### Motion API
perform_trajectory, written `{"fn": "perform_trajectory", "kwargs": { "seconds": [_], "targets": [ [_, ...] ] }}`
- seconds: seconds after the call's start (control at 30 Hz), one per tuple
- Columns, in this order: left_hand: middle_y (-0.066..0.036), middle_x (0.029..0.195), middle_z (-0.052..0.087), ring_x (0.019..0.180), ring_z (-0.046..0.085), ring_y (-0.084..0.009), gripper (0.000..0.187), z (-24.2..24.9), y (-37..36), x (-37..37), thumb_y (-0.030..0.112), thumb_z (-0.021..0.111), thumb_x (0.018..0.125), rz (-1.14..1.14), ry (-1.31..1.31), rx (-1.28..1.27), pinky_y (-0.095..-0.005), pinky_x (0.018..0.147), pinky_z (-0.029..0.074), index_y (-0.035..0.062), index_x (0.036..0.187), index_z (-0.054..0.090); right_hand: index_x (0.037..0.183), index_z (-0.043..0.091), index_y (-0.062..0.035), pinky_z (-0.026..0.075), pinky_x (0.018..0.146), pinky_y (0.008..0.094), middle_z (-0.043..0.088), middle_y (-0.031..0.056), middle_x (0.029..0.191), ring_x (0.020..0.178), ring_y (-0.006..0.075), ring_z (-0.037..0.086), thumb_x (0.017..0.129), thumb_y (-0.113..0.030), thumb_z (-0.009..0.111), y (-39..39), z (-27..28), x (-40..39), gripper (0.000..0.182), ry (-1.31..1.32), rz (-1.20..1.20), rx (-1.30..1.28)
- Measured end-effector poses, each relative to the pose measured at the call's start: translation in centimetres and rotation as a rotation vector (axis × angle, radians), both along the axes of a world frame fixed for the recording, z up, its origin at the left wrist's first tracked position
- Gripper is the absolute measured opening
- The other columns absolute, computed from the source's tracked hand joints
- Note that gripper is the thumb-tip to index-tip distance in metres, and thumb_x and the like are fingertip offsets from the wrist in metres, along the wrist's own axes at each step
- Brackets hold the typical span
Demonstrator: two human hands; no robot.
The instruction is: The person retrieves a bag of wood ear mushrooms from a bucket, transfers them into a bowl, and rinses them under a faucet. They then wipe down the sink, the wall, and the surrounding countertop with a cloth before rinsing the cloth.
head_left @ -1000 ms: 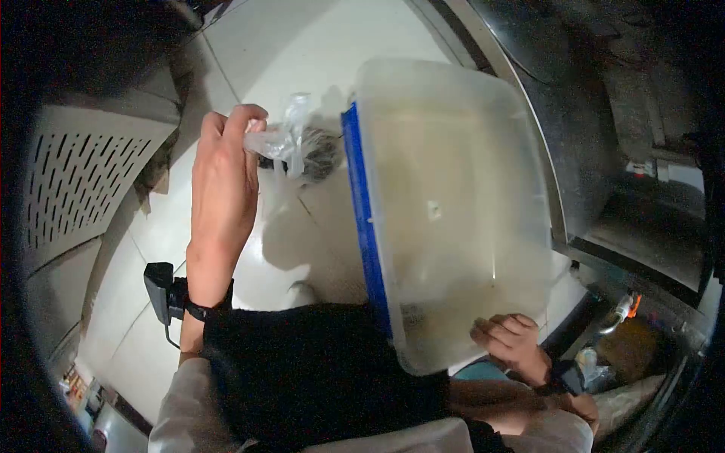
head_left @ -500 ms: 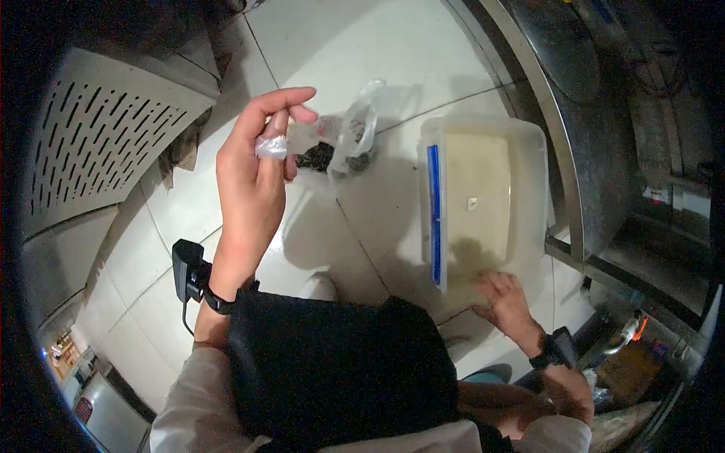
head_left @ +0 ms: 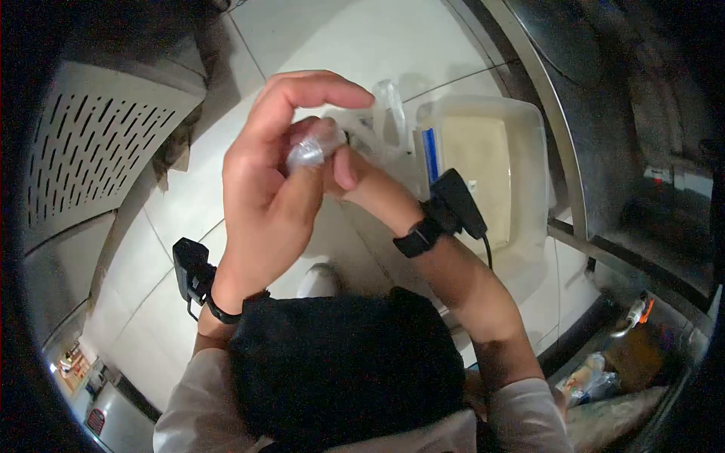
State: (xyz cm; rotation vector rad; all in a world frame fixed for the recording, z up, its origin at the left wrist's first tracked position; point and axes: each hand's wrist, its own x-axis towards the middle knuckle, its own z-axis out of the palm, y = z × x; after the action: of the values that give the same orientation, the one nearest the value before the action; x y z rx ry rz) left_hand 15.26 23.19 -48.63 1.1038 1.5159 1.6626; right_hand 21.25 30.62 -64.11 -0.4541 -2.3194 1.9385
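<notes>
Left hand: I see the left hand (head_left: 276,177) raised above the floor, index finger bent outward, the other fingers curled in around a bunched part of the clear bag (head_left: 310,146), which is gripped against the thumb.
Right hand: The right hand (head_left: 361,181) reaches in behind the left one, close to the bag. Its fingers are mostly hidden from my camera, so I cannot tell whether they pinch the plastic or stand open.
Bag: It runs from the left fist toward the tub, with a loose loop of plastic standing out beyond the hands. The hands cover much of it, and I cannot make out what it contains.
Tub: The translucent tub (head_left: 534,181) sits on the white tile floor (head_left: 332,38), to the right of the hands. A blue strip (head_left: 430,155) marks its left side and a small white square (head_left: 473,186) shows within its outline. The right wrist passes in front of its near left part.
Wrists: Each carries a dark strap with a black box.
Floor: A pale shoe (head_left: 319,281) shows below the hands, just beyond the black cloth (head_left: 347,362) on the person's front.
Left side: A slotted panel (head_left: 106,140).
Right side: A metal frame (head_left: 563,128), with plastic packaging (head_left: 593,377) lower down.
</notes>
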Motion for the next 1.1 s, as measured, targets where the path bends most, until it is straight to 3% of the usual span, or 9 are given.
{"fn": "perform_trajectory", "kwargs": {
  "seconds": [0.13, 0.33, 0.47, 0.57, 0.6, 0.67, 0.8, 0.87, 1.1],
  "targets": [
    [-0.015, 0.103, 0.048, 0.069, 0.049, -0.01, 0.028, 1.2, 1.3, 1.9, -0.007, 0.037, 0.072, -0.225, -0.236, 0.076, -0.0194, 0.053, 0.042, -0.003, 0.096, 0.051, 0.108, 0.051, -0.004, 0.041, 0.084, 0.032, 0.055, 0.0124, 0.105, 0.101, 0.022, 0.053, 0.087, -0.021, 0.043, 0.0, 0.2, 4.3, 0.028, 0.031, -0.154, -0.203],
    [-0.017, 0.098, 0.05, 0.08, 0.052, -0.0221, 0.023, 0.3, 2.5, 5.5, 0.0, 0.05, 0.074, -0.604, 0.073, 0.305, -0.0283, 0.062, 0.046, 0.003, 0.097, 0.053, 0.11, 0.049, -0.0036, 0.041, 0.086, 0.0321, 0.054, 0.0124, 0.107, 0.103, 0.0219, 0.052, 0.087, -0.022, 0.044, -0.3, 1.8, 7.7, 0.03, 0.087, -0.294, -0.422],
    [-0.015, 0.1, 0.047, 0.087, 0.051, -0.0265, 0.019, 0.9, 0.5, 9.6, 0.005, 0.048, 0.078, -0.934, -0.027, 0.128, -0.0327, 0.07, 0.045, 0.0056, 0.097, 0.051, 0.111, 0.048, -0.0033, 0.04, 0.086, 0.0322, 0.053, 0.0123, 0.108, 0.103, 0.0218, 0.052, 0.086, -0.023, 0.044, -0.4, 2.0, 8.0, 0.032, 0.122, -0.328, -0.481],
    [-0.019, 0.097, 0.041, 0.08, 0.053, -0.0252, 0.024, 0.7, -0.2, 11.9, 0.003, 0.039, 0.079, -1.113, -0.038, 0.28, -0.0341, 0.068, 0.045, -0.0084, 0.1, 0.038, 0.112, 0.047, -0.0031, 0.04, 0.087, 0.0323, 0.052, 0.0123, 0.109, 0.104, 0.0218, 0.051, 0.086, -0.024, 0.045, -0.9, 2.6, 8.3, 0.033, 0.138, -0.337, -0.527],
    [-0.019, 0.097, 0.041, 0.08, 0.053, -0.0252, 0.024, 0.9, -0.1, 11.9, 0.003, 0.039, 0.079, -1.104, -0.029, 0.271, -0.0341, 0.068, 0.045, -0.0084, 0.1, 0.038, 0.113, 0.047, -0.0031, 0.04, 0.087, 0.0323, 0.052, 0.0123, 0.11, 0.104, 0.0218, 0.051, 0.086, -0.024, 0.045, -0.9, 2.6, 8.2, 0.034, 0.144, -0.338, -0.534],
    [-0.02, 0.098, 0.041, 0.082, 0.052, -0.0253, 0.024, 1.2, -0.1, 11.9, 0.004, 0.04, 0.079, -1.402, 0.024, 0.107, -0.0338, 0.067, 0.045, -0.0071, 0.1, 0.038, 0.113, 0.046, -0.003, 0.039, 0.088, 0.0323, 0.052, 0.0123, 0.111, 0.105, 0.0217, 0.051, 0.086, -0.024, 0.045, -1.0, 2.7, 8.3, 0.035, 0.154, -0.34, -0.548],
    [-0.018, 0.097, 0.041, 0.08, 0.051, -0.0248, 0.024, 0.6, -0.5, 12.3, 0.006, 0.041, 0.08, -1.175, 0.046, 0.288, -0.0337, 0.064, 0.046, -0.0059, 0.1, 0.038, 0.115, 0.045, -0.0027, 0.039, 0.089, 0.0324, 0.051, 0.0123, 0.112, 0.106, 0.0216, 0.05, 0.085, -0.025, 0.046, -1.0, 2.9, 8.6, 0.037, 0.167, -0.341, -0.56],
    [-0.012, 0.096, 0.037, 0.086, 0.049, -0.0262, 0.021, 1.3, 0.1, 11.3, -0.002, 0.046, 0.073, -1.248, -0.344, 0.072, -0.0334, 0.066, 0.044, 0.0029, 0.093, 0.04, 0.116, 0.045, -0.0026, 0.039, 0.089, 0.0325, 0.051, 0.0123, 0.113, 0.106, 0.0216, 0.05, 0.085, -0.025, 0.046, -1.1, 3.0, 8.5, 0.038, 0.172, -0.337, -0.565],
    [-0.013, 0.097, 0.04, 0.084, 0.053, -0.0291, 0.023, 1.7, 0.7, 10.2, 0.006, 0.051, 0.077, -1.017, -0.156, 0.165, -0.0374, 0.07, 0.046, 0.0016, 0.098, 0.042, 0.118, 0.043, -0.0021, 0.038, 0.091, 0.0326, 0.049, 0.0122, 0.115, 0.108, 0.0215, 0.049, 0.084, -0.026, 0.048, -1.1, 3.0, 8.4, 0.042, 0.175, -0.332, -0.571]
  ]
}}
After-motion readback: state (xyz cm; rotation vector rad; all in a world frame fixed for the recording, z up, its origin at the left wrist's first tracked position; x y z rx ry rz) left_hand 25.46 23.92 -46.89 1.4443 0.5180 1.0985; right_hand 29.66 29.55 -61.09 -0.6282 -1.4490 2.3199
